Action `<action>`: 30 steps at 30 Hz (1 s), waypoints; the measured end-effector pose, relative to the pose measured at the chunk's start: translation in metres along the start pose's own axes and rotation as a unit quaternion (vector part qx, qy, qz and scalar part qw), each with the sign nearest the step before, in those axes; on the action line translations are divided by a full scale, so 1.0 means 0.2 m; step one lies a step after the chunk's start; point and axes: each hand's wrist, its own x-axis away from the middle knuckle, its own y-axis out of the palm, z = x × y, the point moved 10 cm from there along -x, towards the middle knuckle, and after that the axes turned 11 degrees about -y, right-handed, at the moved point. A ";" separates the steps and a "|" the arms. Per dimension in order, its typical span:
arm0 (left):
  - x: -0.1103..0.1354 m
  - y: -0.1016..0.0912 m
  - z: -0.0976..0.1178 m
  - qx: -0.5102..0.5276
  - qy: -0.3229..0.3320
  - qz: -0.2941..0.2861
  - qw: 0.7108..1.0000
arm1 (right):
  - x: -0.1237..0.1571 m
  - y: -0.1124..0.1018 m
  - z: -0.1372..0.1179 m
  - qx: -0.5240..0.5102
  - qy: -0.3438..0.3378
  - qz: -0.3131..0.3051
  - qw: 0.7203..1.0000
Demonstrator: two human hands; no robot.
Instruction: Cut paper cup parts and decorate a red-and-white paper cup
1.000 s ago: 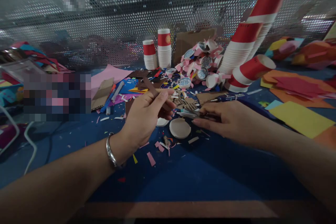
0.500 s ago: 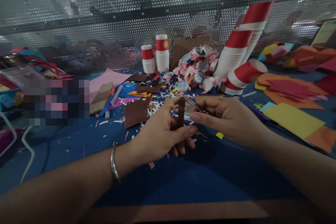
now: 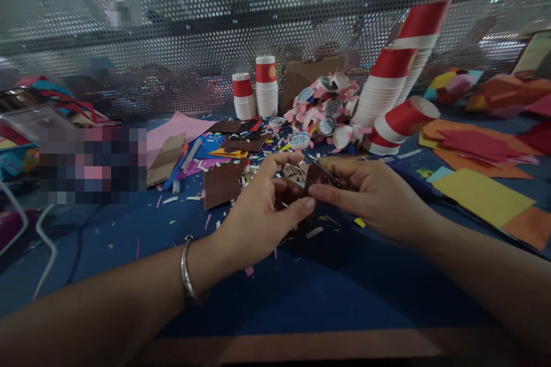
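Observation:
Between my hands is a small piece of dark brown paper point(image 3: 317, 178). My right hand point(image 3: 364, 192) pinches it between thumb and fingers. A thin, shiny edge shows by those fingers, but its kind is unclear. My left hand point(image 3: 262, 206), with a silver bangle on the wrist, has its thumb tip at the paper's lower left edge. Its index finger stretches out above, and its other fingers are in shadow behind the thumb. A larger brown paper square point(image 3: 222, 186) lies on the blue table point(image 3: 258, 309) left of my hands.
Paper scraps point(image 3: 253, 172) litter the tabletop. Behind stand red-and-white paper cup stacks point(image 3: 266, 89), a heap of cut cup pieces point(image 3: 321, 112) and a leaning cup tower point(image 3: 383, 89). Coloured sheets point(image 3: 482, 198) lie at right, pink paper point(image 3: 181, 132) at left. A perforated metal screen point(image 3: 206, 40) closes the back.
The brown paper, earlier an upright strip at my left fingers, now shows as a wider piece in my right fingers. My left thumb and lower fingers have drawn up slightly.

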 end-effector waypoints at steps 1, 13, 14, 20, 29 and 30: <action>0.00 0.00 0.01 0.006 0.003 -0.006 1.000 | 0.00 0.00 0.00 -0.003 0.001 0.002 1.000; 0.03 0.10 -0.01 0.060 -0.028 -0.097 0.993 | 0.01 -0.03 0.00 0.041 -0.013 0.012 0.999; 0.03 0.10 -0.01 0.061 -0.033 -0.103 0.992 | 0.01 -0.03 0.00 0.039 -0.012 0.013 0.999; 0.03 0.10 0.02 0.037 -0.023 -0.088 0.995 | 0.01 -0.05 0.02 -0.057 0.017 0.048 0.997; 0.01 -0.02 0.06 -0.006 0.023 0.002 1.000 | 0.03 -0.09 -0.01 -0.053 0.002 0.063 0.997; 0.01 -0.02 0.07 -0.007 0.025 -0.001 1.000 | 0.03 -0.08 -0.01 -0.032 0.003 0.048 0.998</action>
